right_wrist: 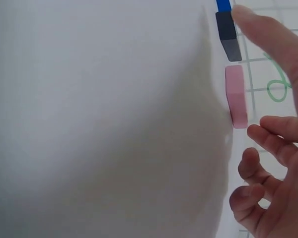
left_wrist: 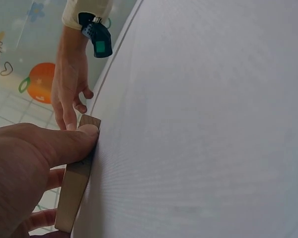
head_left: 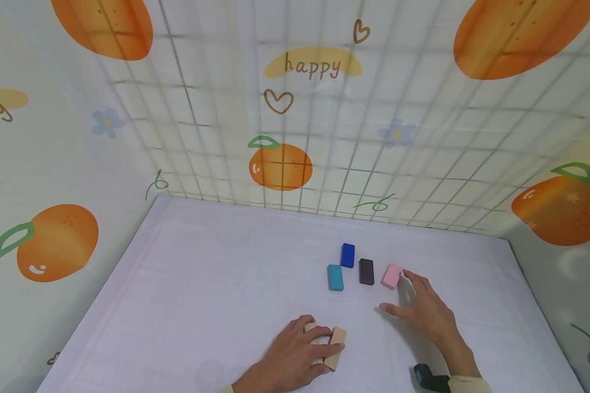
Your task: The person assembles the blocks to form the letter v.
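Observation:
My left hand grips two plain wooden blocks on the white surface. The right-hand wooden block lies at a slant, and the other wooden block is partly hidden under the fingers. In the left wrist view, the thumb presses along one wooden block, with fingers on its far side. My right hand holds nothing; its thumb and fingers are spread, with the index fingertip right beside a pink block. To the pink block's left lies a black block.
A teal block and a dark blue block lie left of the black one. Behind the white tabletop rises a patterned back wall, with side walls left and right. A dark device sits at the right wrist.

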`<state>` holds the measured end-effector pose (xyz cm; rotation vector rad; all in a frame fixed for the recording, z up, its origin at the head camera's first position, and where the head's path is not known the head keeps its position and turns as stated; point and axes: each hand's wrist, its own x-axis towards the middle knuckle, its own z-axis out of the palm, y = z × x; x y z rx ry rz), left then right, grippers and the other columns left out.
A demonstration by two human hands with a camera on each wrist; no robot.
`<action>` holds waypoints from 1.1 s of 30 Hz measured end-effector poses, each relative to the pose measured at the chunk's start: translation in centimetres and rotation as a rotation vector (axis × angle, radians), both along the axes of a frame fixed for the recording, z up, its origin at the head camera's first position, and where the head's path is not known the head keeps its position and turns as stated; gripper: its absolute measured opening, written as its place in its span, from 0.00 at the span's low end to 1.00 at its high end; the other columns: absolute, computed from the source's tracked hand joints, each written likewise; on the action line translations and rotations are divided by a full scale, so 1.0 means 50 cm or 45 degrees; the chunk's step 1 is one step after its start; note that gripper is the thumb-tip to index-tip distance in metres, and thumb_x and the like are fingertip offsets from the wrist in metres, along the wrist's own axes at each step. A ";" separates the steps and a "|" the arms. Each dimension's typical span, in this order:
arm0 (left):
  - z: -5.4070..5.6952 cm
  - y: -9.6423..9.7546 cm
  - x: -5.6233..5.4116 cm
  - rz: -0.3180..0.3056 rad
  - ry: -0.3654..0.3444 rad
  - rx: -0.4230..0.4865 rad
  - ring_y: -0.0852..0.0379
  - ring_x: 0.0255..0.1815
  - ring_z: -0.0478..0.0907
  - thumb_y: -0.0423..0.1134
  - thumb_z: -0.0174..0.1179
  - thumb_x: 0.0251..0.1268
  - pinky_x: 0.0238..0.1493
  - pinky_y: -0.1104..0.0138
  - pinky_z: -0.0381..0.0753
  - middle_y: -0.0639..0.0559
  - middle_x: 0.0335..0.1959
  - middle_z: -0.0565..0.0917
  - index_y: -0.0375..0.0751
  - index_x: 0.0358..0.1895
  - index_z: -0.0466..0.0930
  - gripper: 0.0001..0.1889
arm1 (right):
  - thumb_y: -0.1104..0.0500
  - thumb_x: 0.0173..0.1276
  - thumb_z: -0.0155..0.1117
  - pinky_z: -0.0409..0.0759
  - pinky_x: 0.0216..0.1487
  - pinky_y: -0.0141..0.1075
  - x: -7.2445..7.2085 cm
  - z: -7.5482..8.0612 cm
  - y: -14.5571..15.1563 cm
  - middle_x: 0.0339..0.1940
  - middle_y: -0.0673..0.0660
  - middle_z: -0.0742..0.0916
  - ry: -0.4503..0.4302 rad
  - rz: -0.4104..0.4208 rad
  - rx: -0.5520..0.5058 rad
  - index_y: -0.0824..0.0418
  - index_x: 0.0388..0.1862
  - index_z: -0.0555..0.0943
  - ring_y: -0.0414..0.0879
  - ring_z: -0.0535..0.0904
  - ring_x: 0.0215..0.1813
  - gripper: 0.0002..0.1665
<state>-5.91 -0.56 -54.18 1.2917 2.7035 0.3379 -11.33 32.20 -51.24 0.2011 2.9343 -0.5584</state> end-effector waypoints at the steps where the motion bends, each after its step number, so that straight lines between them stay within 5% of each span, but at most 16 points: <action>1: 0.000 0.000 0.000 0.001 -0.005 0.001 0.54 0.70 0.62 0.61 0.58 0.71 0.70 0.57 0.65 0.68 0.69 0.72 0.78 0.74 0.63 0.30 | 0.23 0.46 0.74 0.69 0.53 0.75 -0.002 -0.001 0.001 0.73 0.75 0.63 -0.001 0.001 0.005 0.64 0.79 0.54 0.75 0.64 0.69 0.75; 33: 0.005 -0.002 -0.001 -0.007 -0.001 0.015 0.55 0.69 0.62 0.61 0.58 0.71 0.69 0.57 0.66 0.67 0.68 0.73 0.77 0.74 0.65 0.29 | 0.30 0.50 0.77 0.64 0.58 0.75 -0.045 -0.015 0.014 0.73 0.78 0.61 -0.017 -0.050 0.009 0.70 0.78 0.56 0.76 0.59 0.71 0.71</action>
